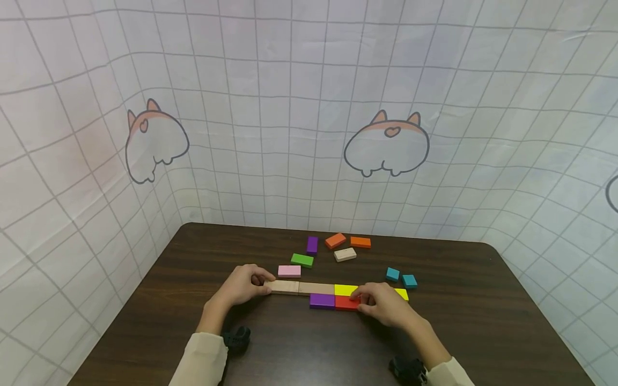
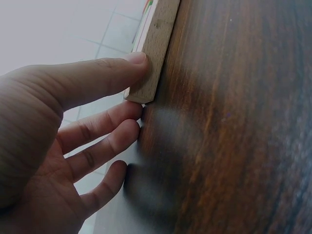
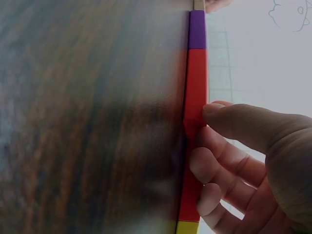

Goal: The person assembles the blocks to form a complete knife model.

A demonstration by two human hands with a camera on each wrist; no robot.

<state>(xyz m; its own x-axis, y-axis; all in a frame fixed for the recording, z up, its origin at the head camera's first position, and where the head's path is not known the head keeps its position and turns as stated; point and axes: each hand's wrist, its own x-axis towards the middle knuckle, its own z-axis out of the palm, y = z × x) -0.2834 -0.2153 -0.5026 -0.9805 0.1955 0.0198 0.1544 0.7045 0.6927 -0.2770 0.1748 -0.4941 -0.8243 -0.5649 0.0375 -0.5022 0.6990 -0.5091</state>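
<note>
My left hand holds the left end of a plain wooden block, its thumb on the near side in the left wrist view. A second plain block and a yellow block continue that row rightward. In front lie a purple block and a red block, end to end. With thumb and index finger, my right hand pinches the red block's right end. Another red block shows beyond it in the right wrist view, beside the other fingers. The right hand partly covers the row in the head view.
Behind the row lie a pink block, a green block, a purple block, two orange blocks and a cream block. Two blue blocks sit at the right. A gridded curtain surrounds the dark table.
</note>
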